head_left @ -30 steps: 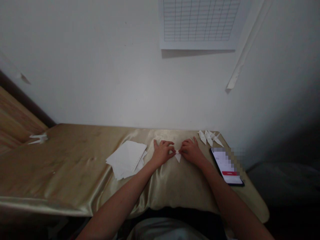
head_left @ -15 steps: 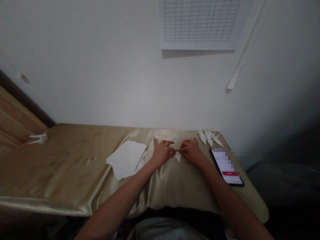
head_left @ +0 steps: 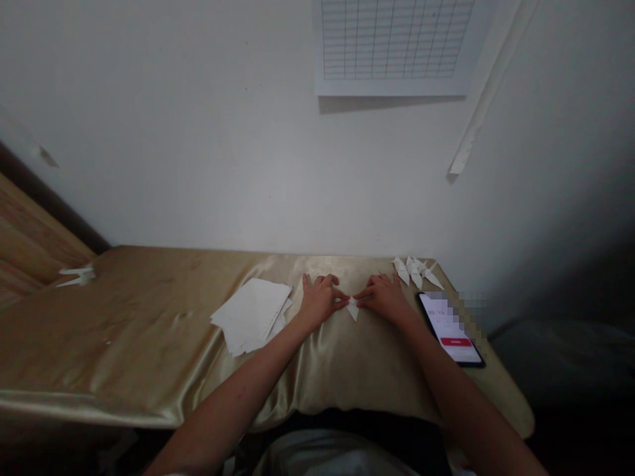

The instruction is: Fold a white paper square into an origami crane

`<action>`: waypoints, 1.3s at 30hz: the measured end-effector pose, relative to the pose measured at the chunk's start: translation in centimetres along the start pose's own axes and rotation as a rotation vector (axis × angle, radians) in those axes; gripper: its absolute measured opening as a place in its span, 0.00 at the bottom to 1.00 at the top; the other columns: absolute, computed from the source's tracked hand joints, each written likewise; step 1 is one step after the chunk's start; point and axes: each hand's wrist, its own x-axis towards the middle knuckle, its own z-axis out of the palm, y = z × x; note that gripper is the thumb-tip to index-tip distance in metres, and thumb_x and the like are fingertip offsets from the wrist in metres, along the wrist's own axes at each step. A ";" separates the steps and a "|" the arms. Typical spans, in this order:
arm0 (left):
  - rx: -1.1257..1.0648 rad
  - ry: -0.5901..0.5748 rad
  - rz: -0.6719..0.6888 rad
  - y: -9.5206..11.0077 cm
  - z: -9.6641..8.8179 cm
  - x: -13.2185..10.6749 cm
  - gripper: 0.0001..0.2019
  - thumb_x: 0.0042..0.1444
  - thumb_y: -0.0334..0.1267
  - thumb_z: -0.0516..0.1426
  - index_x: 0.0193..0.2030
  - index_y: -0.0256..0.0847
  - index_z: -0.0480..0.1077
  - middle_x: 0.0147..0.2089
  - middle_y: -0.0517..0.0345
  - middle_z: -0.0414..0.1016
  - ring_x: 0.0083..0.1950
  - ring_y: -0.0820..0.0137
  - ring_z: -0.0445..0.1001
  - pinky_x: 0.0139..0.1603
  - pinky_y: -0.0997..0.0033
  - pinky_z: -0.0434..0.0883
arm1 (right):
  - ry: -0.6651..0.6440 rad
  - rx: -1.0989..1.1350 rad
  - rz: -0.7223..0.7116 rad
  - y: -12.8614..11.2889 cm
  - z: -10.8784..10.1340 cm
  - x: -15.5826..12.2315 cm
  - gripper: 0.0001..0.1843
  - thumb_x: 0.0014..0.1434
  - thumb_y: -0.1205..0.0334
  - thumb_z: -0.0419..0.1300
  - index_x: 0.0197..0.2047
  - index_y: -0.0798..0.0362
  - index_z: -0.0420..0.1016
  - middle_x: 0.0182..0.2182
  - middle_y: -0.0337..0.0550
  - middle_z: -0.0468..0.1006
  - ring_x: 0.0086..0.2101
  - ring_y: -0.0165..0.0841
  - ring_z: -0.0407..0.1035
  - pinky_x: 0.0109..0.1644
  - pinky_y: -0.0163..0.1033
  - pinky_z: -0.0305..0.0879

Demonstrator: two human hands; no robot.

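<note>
With both forearms reaching in over the table's near edge, the left hand (head_left: pixel 319 301) and right hand (head_left: pixel 384 296) meet at a small white paper (head_left: pixel 353 311), folded to a point. Position of paper: on the gold cloth (head_left: pixel 149 330), between the two sets of fingertips, its upper end level with them and its tip pointing down toward the person's body. The lower part shows clear of the fingers; the upper part is partly covered by them.

Left fingers: thumb and index brought together, tips on the paper's upper left side; remaining fingers loosely curled and raised, one standing apart. Right fingers: thumb and index likewise drawn together, tips on the upper right side; the others bent back over the hand. Each pair appears to have hold of an edge; how many layers lie between the tips cannot be told at this size. Only a narrow gap separates the two pairs.

Surroundings: loosely stacked sheets (head_left: pixel 252 311) just left of the left hand. Phone (head_left: pixel 449 327) to the right of the right hand, screen lit, part of it blurred out. Beyond the phone, near the wall, a group of folded pieces (head_left: pixel 417 272), overlapping. One white figure (head_left: pixel 77 274) at the far left end, well apart.
</note>
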 end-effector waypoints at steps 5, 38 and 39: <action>-0.013 0.039 -0.019 0.1 0.3 -0.2 0.06 0.60 0.49 0.66 0.43 0.60 0.83 0.59 0.59 0.76 0.63 0.54 0.69 0.68 0.18 0.37 | -0.007 0.044 0.040 -0.4 -0.2 -0.1 0.09 0.60 0.50 0.68 0.44 0.34 0.86 0.46 0.44 0.79 0.56 0.47 0.66 0.71 0.68 0.33; -0.106 0.049 -0.084 0.0 0.8 -0.5 0.08 0.61 0.48 0.65 0.46 0.58 0.82 0.62 0.59 0.73 0.66 0.53 0.65 0.70 0.22 0.38 | 0.113 0.138 0.031 0.0 0.9 -0.7 0.07 0.61 0.54 0.66 0.40 0.45 0.84 0.49 0.45 0.80 0.57 0.46 0.67 0.70 0.75 0.30; -0.111 0.046 -0.070 0.0 0.9 -0.5 0.09 0.62 0.47 0.65 0.48 0.59 0.82 0.63 0.59 0.73 0.66 0.53 0.65 0.70 0.22 0.38 | 0.106 0.163 0.019 0.0 1.0 -0.6 0.09 0.61 0.55 0.66 0.43 0.46 0.84 0.50 0.46 0.80 0.57 0.46 0.67 0.70 0.75 0.32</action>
